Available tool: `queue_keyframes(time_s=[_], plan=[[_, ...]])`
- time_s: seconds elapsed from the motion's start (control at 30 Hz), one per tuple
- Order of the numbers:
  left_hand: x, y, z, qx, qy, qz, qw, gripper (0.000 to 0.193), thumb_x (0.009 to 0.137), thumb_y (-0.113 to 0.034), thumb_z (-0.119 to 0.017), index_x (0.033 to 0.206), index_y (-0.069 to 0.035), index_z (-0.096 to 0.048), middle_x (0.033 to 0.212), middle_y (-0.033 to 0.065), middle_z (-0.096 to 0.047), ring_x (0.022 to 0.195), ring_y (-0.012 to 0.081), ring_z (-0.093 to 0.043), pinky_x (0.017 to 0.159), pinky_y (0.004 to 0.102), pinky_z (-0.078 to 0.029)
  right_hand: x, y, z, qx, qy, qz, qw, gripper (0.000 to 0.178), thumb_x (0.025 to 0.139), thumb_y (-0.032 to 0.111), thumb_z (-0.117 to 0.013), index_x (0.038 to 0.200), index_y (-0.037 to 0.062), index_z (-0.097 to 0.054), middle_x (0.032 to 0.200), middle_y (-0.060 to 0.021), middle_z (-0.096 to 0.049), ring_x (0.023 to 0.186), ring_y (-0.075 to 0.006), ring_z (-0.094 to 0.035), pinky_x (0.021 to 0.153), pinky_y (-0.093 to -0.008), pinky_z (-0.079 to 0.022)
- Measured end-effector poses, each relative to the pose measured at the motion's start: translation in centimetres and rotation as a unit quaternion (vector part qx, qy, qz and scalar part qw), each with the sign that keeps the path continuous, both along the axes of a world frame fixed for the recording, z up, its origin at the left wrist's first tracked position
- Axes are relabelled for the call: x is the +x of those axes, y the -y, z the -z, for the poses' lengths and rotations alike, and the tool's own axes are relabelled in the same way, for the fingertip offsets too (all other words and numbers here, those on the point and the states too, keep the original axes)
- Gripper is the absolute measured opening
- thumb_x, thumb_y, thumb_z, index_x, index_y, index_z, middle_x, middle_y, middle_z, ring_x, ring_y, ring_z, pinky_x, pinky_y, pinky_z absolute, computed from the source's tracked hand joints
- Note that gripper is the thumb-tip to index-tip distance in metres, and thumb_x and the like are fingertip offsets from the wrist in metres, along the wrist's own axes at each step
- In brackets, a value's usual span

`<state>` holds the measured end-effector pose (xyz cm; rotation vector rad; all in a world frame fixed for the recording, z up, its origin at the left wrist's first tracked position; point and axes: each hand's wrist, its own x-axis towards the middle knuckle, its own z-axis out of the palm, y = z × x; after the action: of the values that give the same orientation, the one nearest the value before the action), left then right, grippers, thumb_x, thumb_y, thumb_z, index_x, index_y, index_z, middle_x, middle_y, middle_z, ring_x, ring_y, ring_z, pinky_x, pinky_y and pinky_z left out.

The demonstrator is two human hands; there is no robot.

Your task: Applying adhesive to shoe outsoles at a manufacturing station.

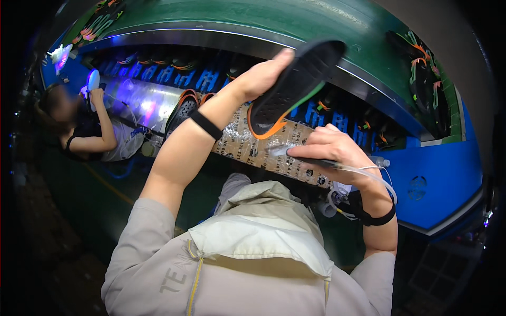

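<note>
At centre, the left hand [266, 76] grasps a black sole [290, 87] by its upper end, tilted above the tan worktop [253, 156]; a slack thumb could let it slip. Lower right of it, the right hand [334, 147] clasps a dark brush-tipped tool [315, 160]; contact with the orange rim [265, 136] cannot be confirmed. A snag in the clear tube [363, 172] could drag the tip askew.

Surroundings: at far left, a co-worker [97, 142] holds up a lit sole [93, 82]. Left of centre, a dark shoe [183, 111] sits near the left forearm. Upper centre, a metal rail [221, 32] limits room behind. At right, a clear bottle [380, 161] restricts the right wrist.
</note>
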<state>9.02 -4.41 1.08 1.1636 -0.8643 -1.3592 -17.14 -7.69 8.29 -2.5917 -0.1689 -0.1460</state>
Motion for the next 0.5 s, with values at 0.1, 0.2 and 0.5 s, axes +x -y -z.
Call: queue_keyframes(time_s=[0.1, 0.2, 0.5], plan=[[2.5, -2.3, 5.7, -0.135, -0.174, -0.073, 0.973, 0.076, 0.110, -0.065, -0.025, 0.150, -0.007, -0.053, 0.139, 0.0111, -0.065, 0.127, 0.0226, -0.062, 0.110, 0.0405, -0.048, -1.3, 1.0, 1.7, 0.116, 0.066, 0.111, 0.985, 0.028, 0.081, 0.010, -0.083, 0.109, 0.0075, -0.078, 0.089, -0.0070, -0.069, 0.082, -0.0242, -0.064, 0.079, -0.0349, -0.049], [3.8, -7.7, 11.5, -0.126, -0.390, -0.093, 0.907, 0.090, 0.103, -0.077, -0.025, 0.158, -0.009, -0.043, 0.156, 0.0137, -0.051, 0.147, 0.0327, -0.045, 0.122, 0.0575, -0.033, -2.9, 1.1, 4.8, 0.225, 0.073, 0.278, 0.931, 0.026, 0.082, 0.005, -0.079, 0.108, 0.0041, -0.077, 0.089, -0.0096, -0.072, 0.075, -0.0189, -0.065, 0.073, -0.0302, -0.050], [-1.3, -17.6, 31.5, 0.175, -0.581, -0.157, 0.779, 0.075, 0.107, -0.058, -0.037, 0.147, 0.003, -0.052, 0.140, 0.0341, -0.058, 0.128, 0.0536, -0.058, 0.114, 0.0656, -0.043, -2.4, -0.5, 14.1, 0.424, 0.048, 0.458, 0.780, 0.019, 0.090, 0.008, -0.073, 0.106, -0.0005, -0.077, 0.084, 0.0013, -0.069, 0.076, -0.0059, -0.056, 0.069, -0.0239, -0.046]])
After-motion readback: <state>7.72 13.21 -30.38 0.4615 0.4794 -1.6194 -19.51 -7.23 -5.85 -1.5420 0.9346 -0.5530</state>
